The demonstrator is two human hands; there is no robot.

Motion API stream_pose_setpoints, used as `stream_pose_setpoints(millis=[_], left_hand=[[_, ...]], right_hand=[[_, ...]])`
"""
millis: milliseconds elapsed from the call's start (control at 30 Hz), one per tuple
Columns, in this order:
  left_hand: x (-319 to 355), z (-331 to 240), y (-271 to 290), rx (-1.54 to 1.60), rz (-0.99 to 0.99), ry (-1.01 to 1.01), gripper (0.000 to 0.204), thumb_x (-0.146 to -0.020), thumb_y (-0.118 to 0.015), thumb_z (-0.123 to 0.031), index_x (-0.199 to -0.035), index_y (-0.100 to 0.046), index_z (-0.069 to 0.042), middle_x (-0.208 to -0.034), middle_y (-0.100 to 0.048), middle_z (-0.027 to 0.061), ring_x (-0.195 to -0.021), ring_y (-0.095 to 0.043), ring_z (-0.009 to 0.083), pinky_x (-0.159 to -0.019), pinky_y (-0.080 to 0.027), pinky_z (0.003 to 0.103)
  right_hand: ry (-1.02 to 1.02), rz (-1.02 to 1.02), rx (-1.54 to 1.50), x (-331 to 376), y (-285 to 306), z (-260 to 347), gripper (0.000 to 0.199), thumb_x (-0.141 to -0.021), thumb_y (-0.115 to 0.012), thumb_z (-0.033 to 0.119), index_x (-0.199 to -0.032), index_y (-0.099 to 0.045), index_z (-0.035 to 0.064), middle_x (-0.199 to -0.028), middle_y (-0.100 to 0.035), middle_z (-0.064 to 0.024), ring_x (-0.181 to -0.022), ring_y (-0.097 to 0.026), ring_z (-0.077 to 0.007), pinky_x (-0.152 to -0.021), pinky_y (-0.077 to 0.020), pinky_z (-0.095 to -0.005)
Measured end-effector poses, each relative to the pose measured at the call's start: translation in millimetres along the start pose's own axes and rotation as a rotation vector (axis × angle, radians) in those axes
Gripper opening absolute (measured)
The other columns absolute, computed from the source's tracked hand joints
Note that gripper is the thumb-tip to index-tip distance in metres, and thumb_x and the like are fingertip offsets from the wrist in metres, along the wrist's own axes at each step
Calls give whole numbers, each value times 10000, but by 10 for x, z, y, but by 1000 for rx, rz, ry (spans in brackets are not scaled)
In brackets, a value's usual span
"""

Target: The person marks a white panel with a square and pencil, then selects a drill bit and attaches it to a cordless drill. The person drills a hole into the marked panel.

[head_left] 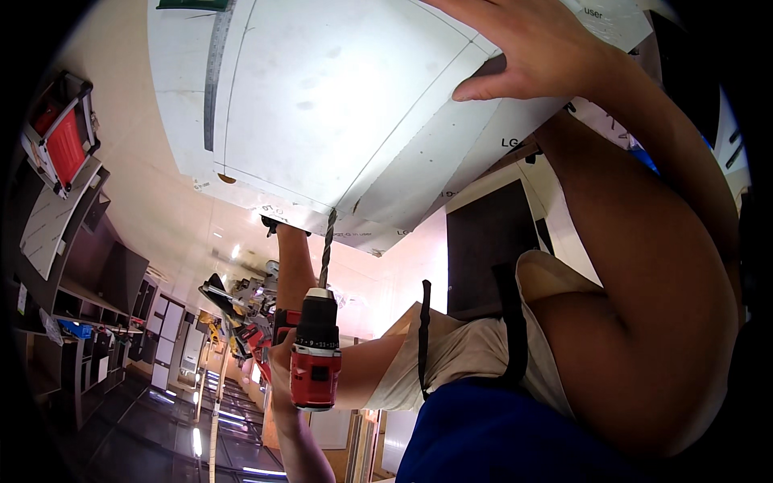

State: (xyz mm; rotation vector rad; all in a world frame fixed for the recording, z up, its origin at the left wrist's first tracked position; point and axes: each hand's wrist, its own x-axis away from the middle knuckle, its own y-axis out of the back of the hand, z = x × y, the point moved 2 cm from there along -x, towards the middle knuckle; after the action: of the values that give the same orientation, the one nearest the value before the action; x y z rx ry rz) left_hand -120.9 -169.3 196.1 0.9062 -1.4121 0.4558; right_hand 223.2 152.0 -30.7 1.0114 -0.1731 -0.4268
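My left hand point(280, 366) grips a red and black cordless drill point(316, 354), mostly hidden behind its body. The long twist bit point(326, 249) points up, and its tip meets the lower edge of a large white panel point(338, 105) marked with thin pencil lines. My right hand point(527, 52) presses flat on the panel's upper right part, fingers spread, with my forearm running down the right side. A metal ruler point(214, 72) lies along the panel's left part.
Another forearm point(294, 266) reaches up to the panel's lower edge behind the drill. Dark shelves point(72, 282) with red and blue boxes stand at left. More tools point(241, 306) are piled beyond the drill. My beige shirt point(467, 354) and blue trousers point(499, 435) fill the lower middle.
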Motion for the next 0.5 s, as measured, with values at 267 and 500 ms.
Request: stream_pose_setpoints(millis=[267, 500], left_hand=[[-125, -476, -28, 71, -106, -111, 443, -769, -731, -296, -1109, -628, -33, -913, -691, 136, -819, -657, 235, -785, -497, 370], [-103, -684, 18, 95, -113, -94, 393, -704, -793, -174, -1021, -624, -15, -781, -696, 106, -722, -675, 158, -688, -512, 291]], right_hand=[[3, -7, -7, -3, -9, 5, 1033, -723, -768, 511, -1459, -331, -68, -1539, -289, -246, -1454, -228, -386, -1193, -191, -490], [19, -22, -6, 2, 8, -6, 1035, -720, -769, 511, -1452, -333, -77, -1531, -299, -250, -1447, -241, -389, -1188, -196, -492]])
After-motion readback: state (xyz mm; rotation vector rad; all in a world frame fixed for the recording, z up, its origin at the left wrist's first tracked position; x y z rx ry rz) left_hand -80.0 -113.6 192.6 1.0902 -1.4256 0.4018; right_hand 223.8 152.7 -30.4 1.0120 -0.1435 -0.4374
